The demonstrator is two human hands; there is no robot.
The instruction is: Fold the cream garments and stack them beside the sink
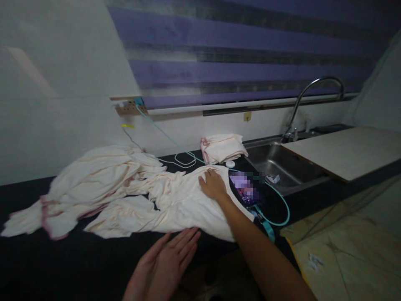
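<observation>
Pressing our right hand [213, 184] flat, fingers released, on the cream cloth [175, 200] spread across the dark tabletop [62, 259], we see its long axis running nine to three, our open left hand [166, 261] just at six

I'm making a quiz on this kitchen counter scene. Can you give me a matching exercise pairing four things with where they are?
Things:
1. right hand
2. left hand
3. small folded cream cloth stack
4. curved chrome tap

Places:
A. above the steel sink
B. at the near edge of the spread cream cloth
C. flat on top of the spread cream cloth
D. by the wall, left of the sink

Pairs: 1-C, 2-B, 3-D, 4-A
</observation>
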